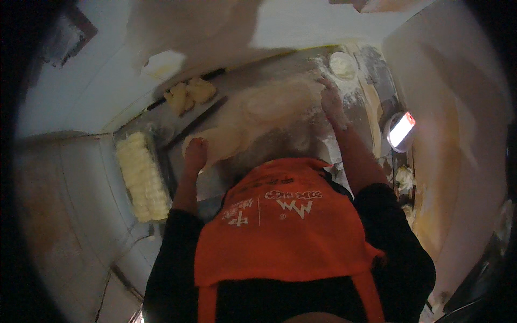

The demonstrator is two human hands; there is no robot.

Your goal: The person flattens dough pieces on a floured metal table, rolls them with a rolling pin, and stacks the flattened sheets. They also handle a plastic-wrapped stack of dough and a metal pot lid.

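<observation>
Left hand curled at near-left edge of floured dough sheet, can't tell if pinching; right hand fingers loosely spread, nothing visible in it
Sheet probably light, soft, tears if pinched: support broadly from edges; lies between hands, flour far right beyond right hand

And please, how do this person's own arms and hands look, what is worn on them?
The left sleeve and right sleeve are black, ending around the elbows. Both forearms are bare; left hand and right hand wear no gloves.
</observation>
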